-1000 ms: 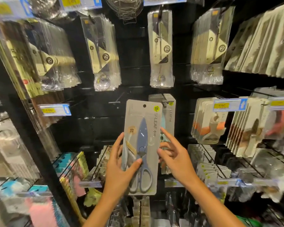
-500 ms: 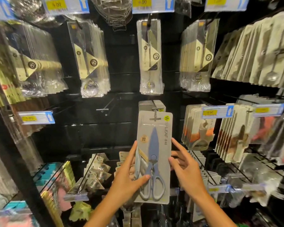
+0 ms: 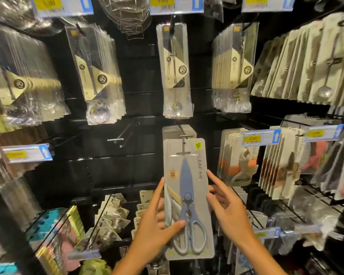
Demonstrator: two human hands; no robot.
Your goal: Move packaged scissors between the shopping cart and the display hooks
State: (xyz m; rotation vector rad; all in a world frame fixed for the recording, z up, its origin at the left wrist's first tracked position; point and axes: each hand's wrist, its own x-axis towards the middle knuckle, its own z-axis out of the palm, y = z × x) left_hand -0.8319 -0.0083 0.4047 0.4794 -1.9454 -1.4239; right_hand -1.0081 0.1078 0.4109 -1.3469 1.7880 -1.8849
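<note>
— Two hands meet on one scissors package: how is it gripped, and where does it sit?

— The left hand clasps the card's lower left edge, thumb across the front near the scissor handles, fingers behind. The right hand is spread, its fingertips resting on the right edge (not wrapped round it). The package stands upright in front of the black panel, its top at the tip of the display hook, where a stack of matching cards already hangs. Whether the hang hole is on the wire yet cannot be told.

— What room is there around its edges?

— Left of the card the black panel lies bare, and one empty hook juts out there, apart from the card. On the right, hanging cards with orange tools are near, past the right hand. Above, a clear spoon pack hangs with its bottom edge just over the stack.

— And the counts?

— One package in hand, holding one pair of blue-grey scissors. Behind it the stacked cards blur together, so no count. Three price tags show along the top, the middle one reading 4.00; two more tags sit on the right, the nearer also 4.00, and one on the left is too blurred to read.
</note>
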